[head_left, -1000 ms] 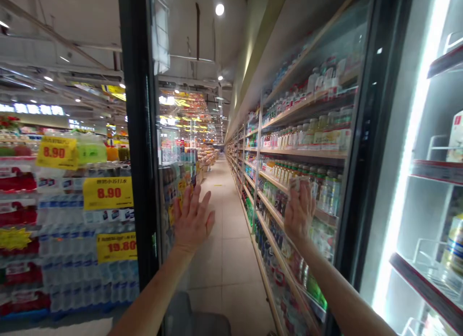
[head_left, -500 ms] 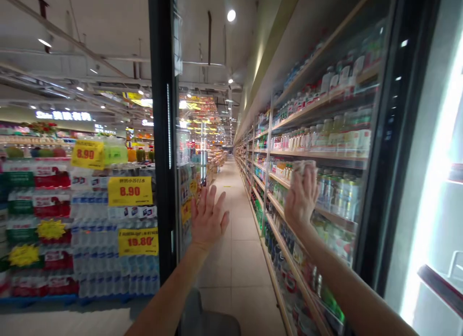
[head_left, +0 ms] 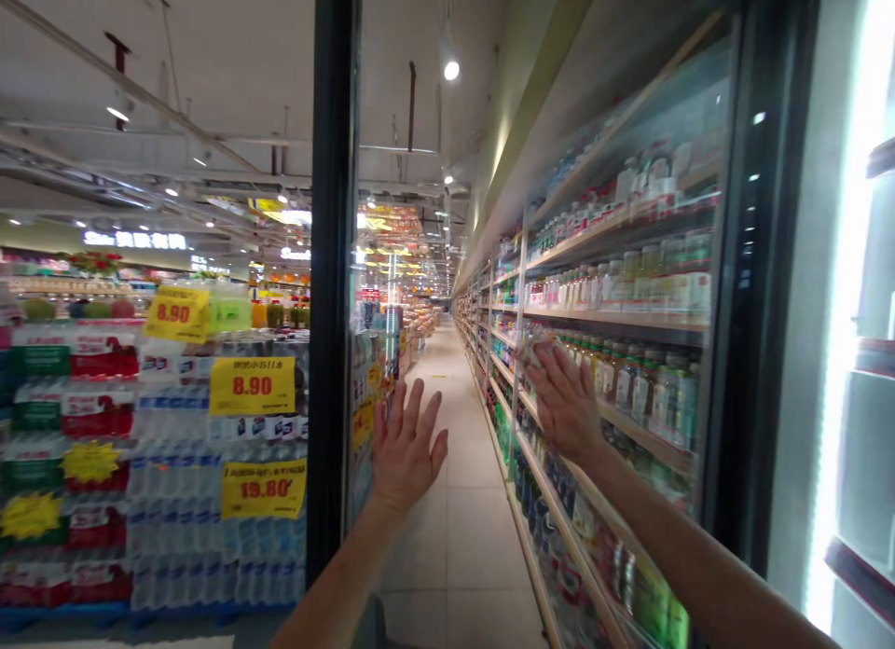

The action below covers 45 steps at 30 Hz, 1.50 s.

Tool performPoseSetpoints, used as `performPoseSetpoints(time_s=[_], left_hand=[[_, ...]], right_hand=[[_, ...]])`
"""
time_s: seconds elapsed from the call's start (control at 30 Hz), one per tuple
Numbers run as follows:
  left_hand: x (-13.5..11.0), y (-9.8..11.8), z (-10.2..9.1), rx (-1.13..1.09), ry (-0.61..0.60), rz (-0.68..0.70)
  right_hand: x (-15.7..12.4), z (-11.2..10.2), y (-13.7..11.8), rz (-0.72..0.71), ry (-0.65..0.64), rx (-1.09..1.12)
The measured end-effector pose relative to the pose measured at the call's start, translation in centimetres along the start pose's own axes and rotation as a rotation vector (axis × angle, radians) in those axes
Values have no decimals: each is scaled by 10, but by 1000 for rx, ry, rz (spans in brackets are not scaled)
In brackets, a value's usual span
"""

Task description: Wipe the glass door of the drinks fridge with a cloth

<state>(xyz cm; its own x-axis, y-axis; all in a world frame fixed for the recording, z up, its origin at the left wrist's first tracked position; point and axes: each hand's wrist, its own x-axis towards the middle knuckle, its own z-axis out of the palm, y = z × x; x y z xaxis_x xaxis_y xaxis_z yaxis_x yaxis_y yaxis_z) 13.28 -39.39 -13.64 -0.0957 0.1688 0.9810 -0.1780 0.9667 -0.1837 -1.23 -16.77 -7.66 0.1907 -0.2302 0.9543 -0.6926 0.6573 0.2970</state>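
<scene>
A tall glass door with a black frame (head_left: 334, 257) stands swung out in front of me. My left hand (head_left: 409, 448) lies flat against its glass, fingers spread, holding nothing. Higher up and to the right, my right hand (head_left: 568, 402) presses a crumpled, pale cloth (head_left: 535, 343) to the same pane. The cloth shows only at the fingertips; the palm hides the rest. Both arms reach forward from the bottom of the view.
Shelves of bottled drinks (head_left: 622, 267) show in or through the glass; I cannot tell which. Left of the door stand stacked water packs (head_left: 182, 481) with yellow price signs (head_left: 252, 385). A lit upright cooler edge (head_left: 832, 351) is at the right.
My right hand has moved left across the glass with the cloth, its fingers now leaning left. My left hand stays flat on the pane. The view has tilted slightly upward.
</scene>
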Motion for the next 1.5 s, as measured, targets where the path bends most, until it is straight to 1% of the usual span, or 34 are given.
performPoseSetpoints(time_s=[0.03, 0.07, 0.13, 0.17, 0.2, 0.23, 0.33, 0.37, 0.4, 0.43, 0.5, 0.53, 0.57, 0.6, 0.63, 0.67, 0.73, 0.77, 0.8, 0.83, 0.87, 0.97, 1.0, 1.03, 1.07, 1.1, 1.17, 1.2, 1.23, 1.27, 1.37, 1.4, 1.47, 1.5], left_hand=[[0, 0, 0, -1, -3, -4], [0, 0, 0, -2, -7, -6], [-1, -1, 1, -4, -3, -6], [-1, -1, 1, -4, 4, -7], [-1, -1, 1, -3, 12, -5], [-1, -1, 2, 1, 16, 1], [-1, -3, 2, 15, 14, 21], [-1, -3, 3, 17, 14, 24], [-1, -3, 3, 14, 17, 24], [-1, -3, 3, 10, 22, 18], [-1, -2, 3, 2, 31, 7], [0, -2, 2, -3, 33, 3], [0, -1, 2, -7, 37, 2], [0, -1, 2, -7, 41, 4], [0, -1, 2, -5, 43, 6], [1, -1, 1, 0, 42, 12], [0, -1, 1, 12, 36, 18], [0, -2, 2, 17, 30, 18], [0, -2, 2, 19, 22, 17], [-1, -2, 2, 18, 16, 14], [-1, -2, 2, 14, 13, 13], [-1, -1, 1, 6, 9, 12], [-1, -1, 1, 6, 9, 10], [-1, -1, 0, 7, 8, 6], [-1, -1, 0, 9, 7, 2], [-1, -1, 0, 10, 4, -1], [-1, -1, 1, 6, -5, -3], [-1, -1, 1, 5, -11, -4], [-1, -1, 2, 3, -17, -1], [0, -1, 2, 3, -19, 3], [0, -1, -3, 0, -33, 12], [0, -2, -6, -10, -45, 21], [0, -8, -17, -36, -61, 26], [0, -13, -24, -45, -51, 19]], right_hand=[[-1, -1, 9, 47, 16, -20], [-1, -2, 20, 161, 68, -53], [3, -3, 39, 444, 203, -115], [5, -3, 44, 534, 249, -129], [7, -3, 46, 560, 268, -132], [8, -2, 43, 515, 245, -122], [9, 1, 28, 175, 85, -67], [10, 2, 26, 110, 65, -61], [11, 2, 27, 110, 75, -67], [12, 2, 31, 168, 114, -81], [16, 2, 41, 359, 202, -114], [17, 2, 43, 426, 220, -120], [17, 2, 41, 449, 225, -120], [16, 2, 35, 427, 211, -114], [14, 1, 24, 361, 177, -101], [12, 1, 11, 250, 118, -78], [7, 1, -16, -36, -37, -9], [7, 1, -24, -152, -102, 23], [9, 1, -27, -211, -133, 42], [14, 2, -25, -193, -122, 42], [20, 2, -18, -99, -65, 25], [43, 7, 11, 346, 175, -60], [48, 9, 15, 431, 216, -75], [51, 10, 15, 447, 224, -79], [51, 11, 11, 392, 192, -70], [50, 12, 2, 268, 128, -51], [48, 13, -21, -47, -23, 1], [51, 14, -31, -154, -73, 16], [57, 16, -40, -191, -89, 19], [66, 18, -45, -162, -73, 11], [103, 26, -48, 41, -4, -14], [112, 28, -48, 62, -10, -9], [117, 31, -54, 18, -58, 14], [111, 31, -60, -29, -86, 28]])
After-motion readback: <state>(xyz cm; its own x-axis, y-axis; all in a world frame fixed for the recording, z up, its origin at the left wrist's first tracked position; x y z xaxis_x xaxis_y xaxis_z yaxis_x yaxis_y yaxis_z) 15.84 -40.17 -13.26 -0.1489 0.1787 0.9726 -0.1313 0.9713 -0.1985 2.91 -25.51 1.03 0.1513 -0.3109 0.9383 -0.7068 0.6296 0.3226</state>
